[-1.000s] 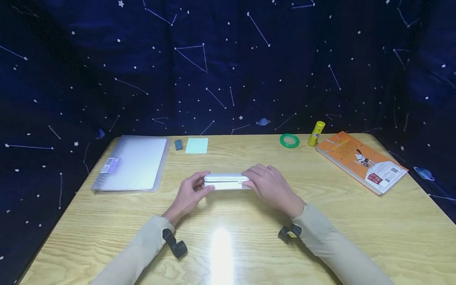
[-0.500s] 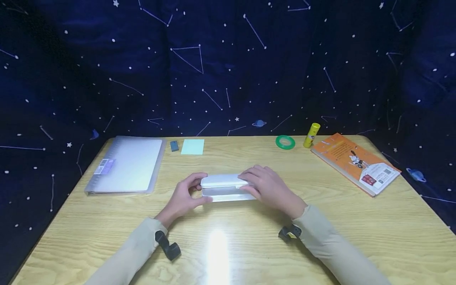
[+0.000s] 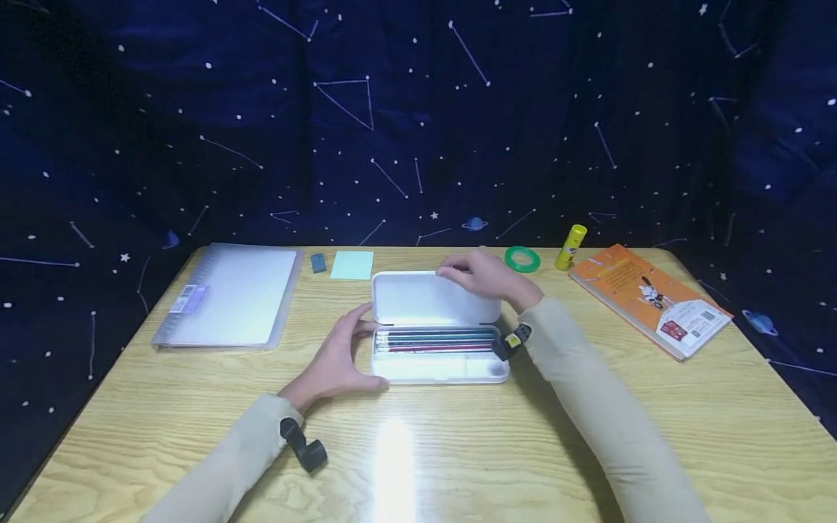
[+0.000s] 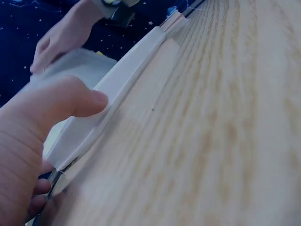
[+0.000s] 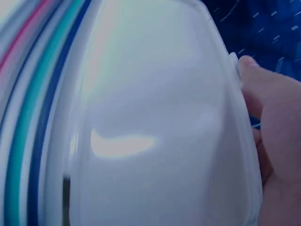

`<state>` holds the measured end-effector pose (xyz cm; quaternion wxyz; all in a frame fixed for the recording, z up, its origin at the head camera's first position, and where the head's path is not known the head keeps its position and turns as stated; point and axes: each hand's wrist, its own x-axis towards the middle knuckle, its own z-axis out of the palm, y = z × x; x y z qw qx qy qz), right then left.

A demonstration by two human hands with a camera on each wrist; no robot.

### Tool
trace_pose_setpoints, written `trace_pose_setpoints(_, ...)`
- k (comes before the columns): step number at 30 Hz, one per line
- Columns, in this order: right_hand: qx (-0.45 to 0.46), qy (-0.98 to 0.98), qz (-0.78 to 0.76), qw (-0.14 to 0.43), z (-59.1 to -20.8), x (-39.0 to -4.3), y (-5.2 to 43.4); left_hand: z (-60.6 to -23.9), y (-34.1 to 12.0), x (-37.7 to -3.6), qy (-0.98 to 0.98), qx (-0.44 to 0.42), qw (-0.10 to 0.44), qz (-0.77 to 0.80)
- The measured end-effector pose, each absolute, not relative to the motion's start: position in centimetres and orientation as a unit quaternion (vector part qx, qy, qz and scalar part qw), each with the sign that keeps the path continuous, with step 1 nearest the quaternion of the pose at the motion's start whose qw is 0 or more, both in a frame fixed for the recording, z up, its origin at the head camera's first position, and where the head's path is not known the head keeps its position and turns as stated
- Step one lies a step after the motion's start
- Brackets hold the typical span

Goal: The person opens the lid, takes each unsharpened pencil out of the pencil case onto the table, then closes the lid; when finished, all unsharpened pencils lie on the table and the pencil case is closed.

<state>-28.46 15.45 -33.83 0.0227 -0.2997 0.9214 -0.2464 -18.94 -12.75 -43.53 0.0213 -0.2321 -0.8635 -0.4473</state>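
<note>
Nearest, two beige sleeves reach in over a pale wood-grain table, a small black camera strapped at each wrist. The left hand holds the left end of a white plastic, rectangular pencil case — thumb against the front wall, fingers bent round behind the end. The case lies flat on the table, midway between binder and book, its long side toward the person. In its tray, a row of slim pencils in dark blue, teal and red lies lengthwise along the hinge side.

Behind the tray stands the hinged white lid, raised and leaning back; the right hand pinches its far edge, right of the middle, between thumb and fingers.

On the left lies a translucent plastic binder with a purple barcode label; on the right, an orange book with a white patch on its cover. Farther back are a small dark blue block, a square mint-green paper, a flat green tape ring and an upright yellow glue stick. A navy curtain patterned with white constellations hangs beyond.
</note>
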Motion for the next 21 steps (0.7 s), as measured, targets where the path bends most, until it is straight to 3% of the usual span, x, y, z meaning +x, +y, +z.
trace_pose_setpoints(5, -0.275, 0.924, -0.261, 0.058, -34.6, -31.5, 15.5, -43.5, -12.7, -19.2, -0.87, -0.249, 0.02, -0.426)
trace_pose_setpoints(10, -0.243, 0.929, -0.274, 0.058, -35.1, -32.1, 15.3, -43.7, -12.8, -19.1, -0.872, -0.244, 0.004, -0.424)
trace_pose_setpoints(13, -0.249, 0.929, -0.274, 0.006, -34.6, -31.4, 15.4, -43.8, -12.8, -19.2, -0.875, -0.237, 0.001, -0.422)
trace_pose_setpoints(21, -0.329, 0.879, -0.257, -0.229, -34.0, -27.5, 15.6, -43.8, -12.7, -19.2, -0.872, -0.24, 0.003, -0.426)
